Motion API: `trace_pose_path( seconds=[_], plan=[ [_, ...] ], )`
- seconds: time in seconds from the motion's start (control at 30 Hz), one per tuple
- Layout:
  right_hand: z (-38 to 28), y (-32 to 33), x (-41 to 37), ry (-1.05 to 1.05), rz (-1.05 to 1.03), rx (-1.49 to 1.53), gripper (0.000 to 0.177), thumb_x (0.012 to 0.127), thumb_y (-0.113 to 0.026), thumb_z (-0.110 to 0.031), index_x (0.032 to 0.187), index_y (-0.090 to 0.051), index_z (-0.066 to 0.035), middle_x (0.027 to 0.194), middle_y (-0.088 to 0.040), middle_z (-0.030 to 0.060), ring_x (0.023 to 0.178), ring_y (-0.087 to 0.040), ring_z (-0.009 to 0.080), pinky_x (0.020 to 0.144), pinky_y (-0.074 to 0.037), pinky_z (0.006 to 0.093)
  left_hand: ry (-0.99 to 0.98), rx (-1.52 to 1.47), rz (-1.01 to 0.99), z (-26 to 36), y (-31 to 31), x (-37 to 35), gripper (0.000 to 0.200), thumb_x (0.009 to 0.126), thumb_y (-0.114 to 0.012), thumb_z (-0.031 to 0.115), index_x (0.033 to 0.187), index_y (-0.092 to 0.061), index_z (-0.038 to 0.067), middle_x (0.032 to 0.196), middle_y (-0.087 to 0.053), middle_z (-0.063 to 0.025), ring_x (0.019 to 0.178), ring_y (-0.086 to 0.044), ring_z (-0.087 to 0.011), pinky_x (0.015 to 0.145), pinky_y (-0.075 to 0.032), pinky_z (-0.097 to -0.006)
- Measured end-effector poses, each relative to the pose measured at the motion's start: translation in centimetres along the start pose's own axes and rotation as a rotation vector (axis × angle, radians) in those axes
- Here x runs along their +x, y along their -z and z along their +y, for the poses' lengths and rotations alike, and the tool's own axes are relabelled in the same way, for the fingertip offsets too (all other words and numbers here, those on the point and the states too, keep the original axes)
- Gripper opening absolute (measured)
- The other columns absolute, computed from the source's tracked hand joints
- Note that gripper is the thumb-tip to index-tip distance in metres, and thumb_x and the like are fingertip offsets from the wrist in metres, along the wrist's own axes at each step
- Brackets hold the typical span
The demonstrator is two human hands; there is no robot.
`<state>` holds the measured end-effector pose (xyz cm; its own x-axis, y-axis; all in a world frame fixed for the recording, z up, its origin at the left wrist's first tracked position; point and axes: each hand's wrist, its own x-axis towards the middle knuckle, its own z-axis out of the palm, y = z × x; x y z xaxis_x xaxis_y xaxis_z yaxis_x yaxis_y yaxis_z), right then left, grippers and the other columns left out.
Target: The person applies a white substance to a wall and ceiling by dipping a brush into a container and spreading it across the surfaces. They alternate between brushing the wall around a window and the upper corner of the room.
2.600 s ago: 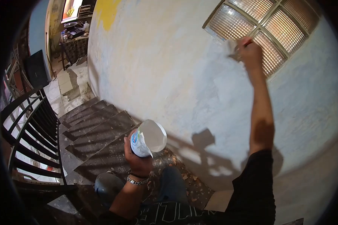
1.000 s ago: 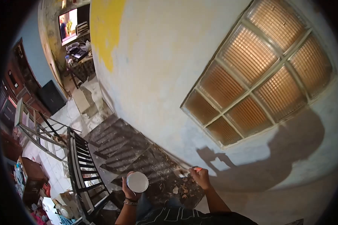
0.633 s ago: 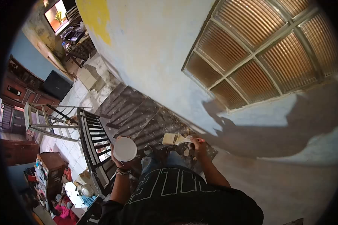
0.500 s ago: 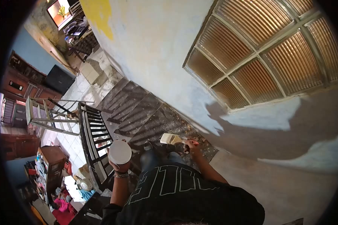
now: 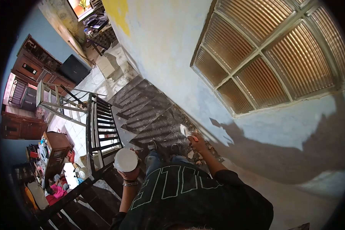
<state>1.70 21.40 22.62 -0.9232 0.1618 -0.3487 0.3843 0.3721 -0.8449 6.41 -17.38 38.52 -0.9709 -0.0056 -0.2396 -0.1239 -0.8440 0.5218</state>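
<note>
My left hand (image 5: 129,174) is wrapped round a round container (image 5: 126,160) with a whitish top, held out over the dark railing side. My right hand (image 5: 196,141) grips the reddish handle of a paintbrush (image 5: 184,130), whose broad pale bristle end points up and left, towards the foot of the wall (image 5: 168,50). The brush shows apart from the container. Whether it touches the wall cannot be made out. Part of the bristles is blurred.
A glass-block window (image 5: 264,57) is set in the wall on the right. Black railing (image 5: 89,134) runs along the left, with a ladder (image 5: 61,111) beyond it. Debris lies on the dark tiled floor (image 5: 142,111). Farther left are a wooden cabinet (image 5: 57,143) and a person in pink (image 5: 58,191).
The view has shifted, with the room moving right in it. My right hand has risen slightly and the brush has turned, its bristles now pointing more upward. The container sits lower in view.
</note>
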Motion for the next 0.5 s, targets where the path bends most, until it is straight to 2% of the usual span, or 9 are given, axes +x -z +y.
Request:
trace_pose_path(
  seconds=[0.07,0.1,0.2,0.3,0.4,0.5],
  plan=[
    [-2.7,1.7,-0.9,0.034,0.010,-0.069,0.038,0.090,-0.066,-0.031,0.115,-0.062,-0.003,0.092,-0.068,0.0127,0.085,-0.064,0.0190,0.073,-0.049,0.0342,0.020,-0.141,-0.015,-0.3,0.0,-0.6,0.083,0.079,-0.055,0.071,0.140,-0.043,0.015,0.143,-0.045,-0.0109,0.129,-0.046,-0.0328,0.088,-0.051,-0.0497],
    [-8.4,3.5,-2.6,-0.115,-0.052,-0.040,0.043,0.088,-0.066,-0.037,0.114,-0.062,-0.002,0.097,-0.068,0.0172,0.092,-0.065,0.0276,0.079,-0.049,0.0383,0.021,-0.136,0.008,-0.4,0.0,-0.8,0.083,0.080,-0.054,0.072,0.140,-0.043,0.015,0.143,-0.045,-0.0112,0.129,-0.046,-0.0328,0.088,-0.051,-0.0497],
    [-6.6,3.9,-3.2,0.051,0.028,-0.126,0.038,0.089,-0.067,-0.035,0.110,-0.064,-0.004,0.089,-0.066,0.0187,0.086,-0.065,0.0337,0.075,-0.049,0.0419,0.016,-0.129,0.050,-0.5,-0.1,-1.0,0.084,0.080,-0.053,0.072,0.140,-0.043,0.014,0.142,-0.045,-0.0119,0.129,-0.046,-0.0327,0.089,-0.051,-0.0498],
    [-3.5,4.0,-3.4,0.106,0.042,-0.238,0.038,0.088,-0.067,-0.037,0.107,-0.064,-0.003,0.088,-0.066,0.0202,0.086,-0.065,0.0357,0.075,-0.049,0.0424,0.005,-0.143,0.037,-0.8,-0.5,-1.0,0.084,0.080,-0.051,0.074,0.139,-0.043,0.014,0.141,-0.046,-0.0119,0.129,-0.046,-0.0325,0.089,-0.052,-0.0498],
    [-0.7,3.9,-3.7,-0.015,0.096,-0.272,0.036,0.086,-0.067,-0.035,0.102,-0.065,-0.002,0.090,-0.069,0.0176,0.085,-0.066,0.0300,0.075,-0.050,0.0378,0.005,-0.169,0.016,-0.9,-0.9,-0.7,0.085,0.081,-0.047,0.076,0.138,-0.045,0.013,0.139,-0.048,-0.0115,0.128,-0.046,-0.0324,0.087,-0.052,-0.0497],
    [-1.0,4.9,-3.8,-0.062,0.046,-0.276,0.032,0.087,-0.066,-0.032,0.095,-0.065,-0.001,0.080,-0.068,0.0122,0.074,-0.065,0.0223,0.067,-0.049,0.0356,-0.001,-0.181,0.005,-1.0,-1.6,-0.5,0.087,0.079,-0.046,0.078,0.137,-0.046,0.013,0.138,-0.049,-0.0113,0.127,-0.047,-0.0323,0.086,-0.052,-0.0495]
  ],
)
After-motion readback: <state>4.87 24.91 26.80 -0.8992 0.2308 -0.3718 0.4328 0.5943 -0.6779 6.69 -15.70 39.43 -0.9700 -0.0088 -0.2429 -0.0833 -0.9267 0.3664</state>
